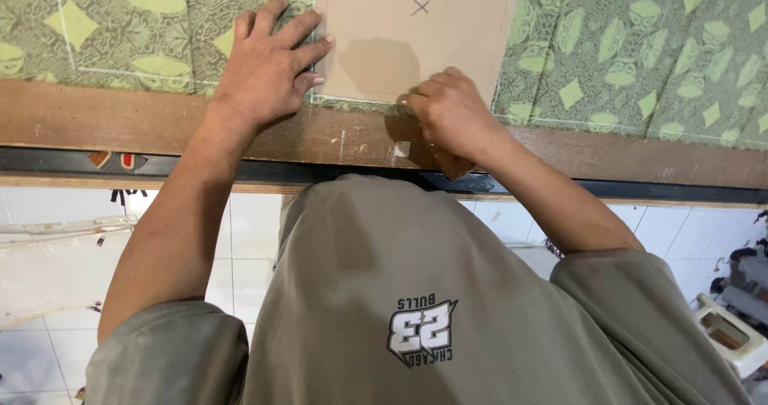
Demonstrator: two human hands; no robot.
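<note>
Nearest the camera is the person's grey shirt (416, 309), filling the 6 o'clock part of the view, with white floor tiles (48, 293) showing at 8 o'clock. Beyond it runs the brown wooden edge of the tabletop (104, 121), left to right across the frame. At about 1 o'clock from the shirt the right hand (450, 113) is curled tight, fingertips pinched together at the near edge of a brown cardboard template (416, 37); whatever small marker it may grip is hidden inside the fist, so I cannot tell what it holds. A chalk-white line (352, 101) follows that near edge, which suggests the hand is held low and close to trace along it. At 11 o'clock the left hand (268, 65) lies flat, fingers spread wide, holding nothing, its fingertips pressing the template's left edge, likely to keep it from sliding. The template lies on green patterned fabric (640, 53) spread over the tabletop; its long axis appears to run toward 12 o'clock, though its far end is out of frame.
</note>
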